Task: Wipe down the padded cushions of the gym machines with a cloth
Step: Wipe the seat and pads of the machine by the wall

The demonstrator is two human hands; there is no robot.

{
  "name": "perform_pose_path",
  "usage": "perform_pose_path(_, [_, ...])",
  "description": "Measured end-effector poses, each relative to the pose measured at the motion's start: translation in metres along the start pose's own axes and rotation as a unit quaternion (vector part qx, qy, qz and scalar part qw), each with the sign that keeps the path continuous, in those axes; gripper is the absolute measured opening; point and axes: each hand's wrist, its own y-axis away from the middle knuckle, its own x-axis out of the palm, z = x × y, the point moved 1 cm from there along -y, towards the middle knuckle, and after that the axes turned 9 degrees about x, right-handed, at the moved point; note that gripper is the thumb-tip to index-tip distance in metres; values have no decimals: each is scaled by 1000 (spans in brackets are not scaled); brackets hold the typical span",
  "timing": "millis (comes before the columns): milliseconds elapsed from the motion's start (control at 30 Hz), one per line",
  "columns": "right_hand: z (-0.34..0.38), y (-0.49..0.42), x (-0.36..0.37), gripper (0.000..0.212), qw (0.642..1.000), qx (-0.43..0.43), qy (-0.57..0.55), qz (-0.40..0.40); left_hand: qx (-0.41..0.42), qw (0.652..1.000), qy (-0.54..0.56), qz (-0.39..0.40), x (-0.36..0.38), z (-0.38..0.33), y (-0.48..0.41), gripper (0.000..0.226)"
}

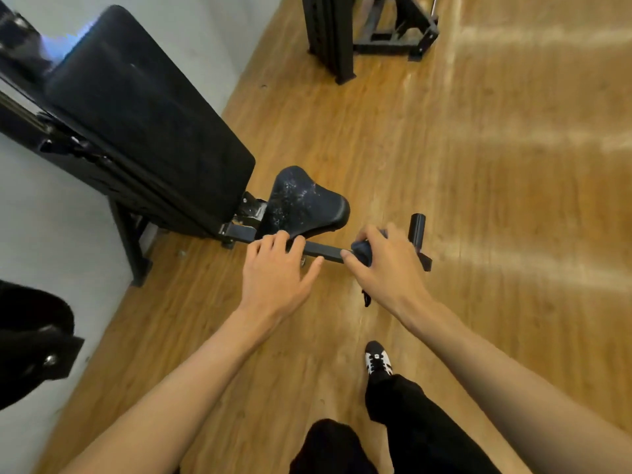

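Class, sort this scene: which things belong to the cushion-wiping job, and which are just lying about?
Job: dark blue cloth in the right hand; long black padded backrest; small black padded seat.
Lying about: far black metal machine frame; black-and-white shoe.

Our left arm [191, 371] and right arm [496, 364] are bare and reach out and down in front of us. Our left hand [277, 271] is palm down, fingers spread and loose. Our right hand [383, 265] curls its fingers tight around a dark cloth [361, 250].
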Motion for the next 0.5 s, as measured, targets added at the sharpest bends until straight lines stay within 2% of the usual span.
perform_pose_path(200, [24, -137, 54, 19, 998, -2, 32, 51, -37, 999, 17, 25, 45, 76, -107, 59])
perform_pose_path(400, [25, -258, 138, 12, 995, 33, 21, 94, -54, 992, 37, 108, 130, 159, -186, 63])
perform_pose_path(500, [12, -308, 183, 19, 987, 75, -28, 140, -61, 986, 57, 142, 176, 181, -219, 60])
